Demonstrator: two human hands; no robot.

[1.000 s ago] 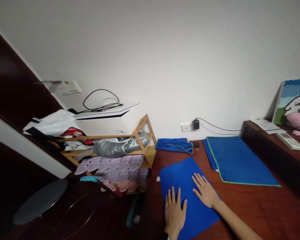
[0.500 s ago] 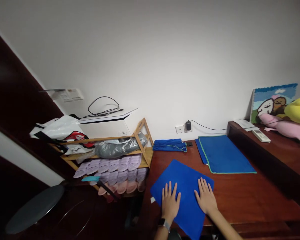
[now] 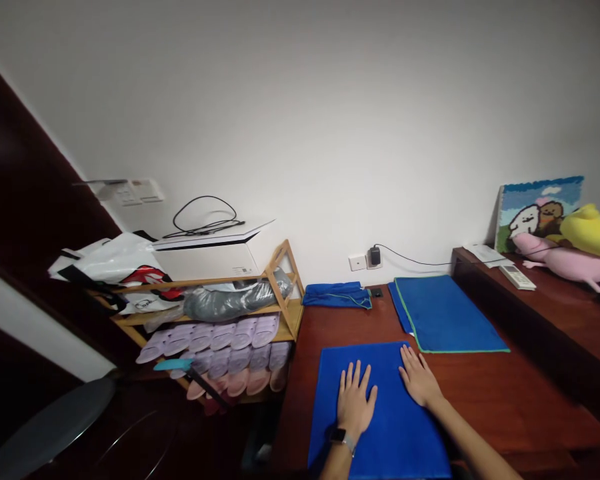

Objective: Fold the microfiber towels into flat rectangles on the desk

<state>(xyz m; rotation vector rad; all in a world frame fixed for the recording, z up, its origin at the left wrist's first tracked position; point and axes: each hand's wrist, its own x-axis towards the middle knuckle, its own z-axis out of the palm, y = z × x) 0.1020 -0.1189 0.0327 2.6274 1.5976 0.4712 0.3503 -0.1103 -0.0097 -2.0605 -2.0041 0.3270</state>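
Observation:
A bright blue cloth (image 3: 385,427) lies spread on the reddish-brown wooden table (image 3: 480,400), its far edge roughly parallel to the wall. My left hand (image 3: 356,399) rests flat on its middle-left part, fingers spread, a watch on the wrist. Near the far right corner, my right hand (image 3: 420,375) presses flat along the cloth's right edge. Behind it lies a stack of blue cloths (image 3: 450,313) with green edging. A folded blue cloth (image 3: 336,295) sits at the back left by the wall. The near edge of the cloth runs to the bottom of the view.
Left of the table stands a wooden rack (image 3: 293,313) with lilac slippers (image 3: 220,337), a white box (image 3: 210,257) and a bag. A raised ledge on the right holds a remote control (image 3: 517,277) and a pink plush toy (image 3: 565,257). A charger (image 3: 375,255) is plugged into the wall.
The cloth under my hands has turned from a diamond-like angle to nearly square with the table and lies more spread out. Both hands have shifted slightly right.

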